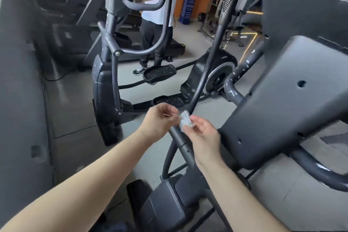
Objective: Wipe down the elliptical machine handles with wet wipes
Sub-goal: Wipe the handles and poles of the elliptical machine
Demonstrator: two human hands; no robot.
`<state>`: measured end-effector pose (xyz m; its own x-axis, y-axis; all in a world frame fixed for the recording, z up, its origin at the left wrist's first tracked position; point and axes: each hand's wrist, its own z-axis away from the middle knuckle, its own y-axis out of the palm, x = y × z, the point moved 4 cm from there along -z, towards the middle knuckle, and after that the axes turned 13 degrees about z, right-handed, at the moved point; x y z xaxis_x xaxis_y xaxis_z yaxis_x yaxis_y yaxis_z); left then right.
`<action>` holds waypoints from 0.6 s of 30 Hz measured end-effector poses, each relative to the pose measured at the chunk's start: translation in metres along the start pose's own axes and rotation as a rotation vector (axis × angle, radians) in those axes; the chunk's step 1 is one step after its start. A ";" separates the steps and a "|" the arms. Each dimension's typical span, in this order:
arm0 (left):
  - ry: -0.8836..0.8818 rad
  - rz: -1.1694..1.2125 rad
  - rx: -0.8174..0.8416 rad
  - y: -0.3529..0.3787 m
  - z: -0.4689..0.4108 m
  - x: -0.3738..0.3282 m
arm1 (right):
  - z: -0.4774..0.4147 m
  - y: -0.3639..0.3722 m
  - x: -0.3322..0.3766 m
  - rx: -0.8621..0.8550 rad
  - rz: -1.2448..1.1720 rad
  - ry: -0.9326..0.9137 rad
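A small wet wipe (185, 121) is bunched into a crumpled white wad, pale and slightly translucent at its folds, and it is held between both hands in the middle of the view. The left hand (160, 119) comes in from the lower left with its fingers curled, and its fingertips pinch the wad's left edge. The right hand (204, 134) is turned partly palm-up, and its thumb and forefinger pinch the wad's right and lower side. The wipe sits directly over a long dark grey handle bar (204, 73) of the near elliptical machine. It cannot be told whether the wipe presses on the tube or only hangs just in front of it. The bar is a smooth matte tube that slants from the upper right down to the hands, where it widens into a thicker sleeve with a small hole in it. Its upper end has a striped, ribbed grip. To the right of the hands is a large grey plastic housing (273, 100) on a scuffed, curved tube. Beyond, a second elliptical (105, 81) stands on the grey floor (75, 100). Beside it stands another person (156, 5) in a white shirt and dark trousers.
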<state>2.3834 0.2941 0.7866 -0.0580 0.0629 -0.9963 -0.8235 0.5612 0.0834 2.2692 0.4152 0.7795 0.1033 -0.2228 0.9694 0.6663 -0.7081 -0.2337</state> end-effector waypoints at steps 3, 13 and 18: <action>-0.005 0.040 0.068 -0.015 -0.062 0.001 | -0.042 0.033 0.001 -0.069 -0.007 0.042; -0.118 0.052 0.408 -0.045 -0.241 -0.008 | -0.154 0.119 0.041 -0.401 -0.071 0.174; -0.086 0.069 0.554 -0.031 -0.272 -0.023 | -0.171 0.119 0.059 -0.426 -0.211 0.155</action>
<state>2.2570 0.0505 0.8018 -0.0358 0.1688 -0.9850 -0.3990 0.9012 0.1690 2.2285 0.2029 0.7961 -0.1343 -0.1193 0.9837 0.2968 -0.9520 -0.0749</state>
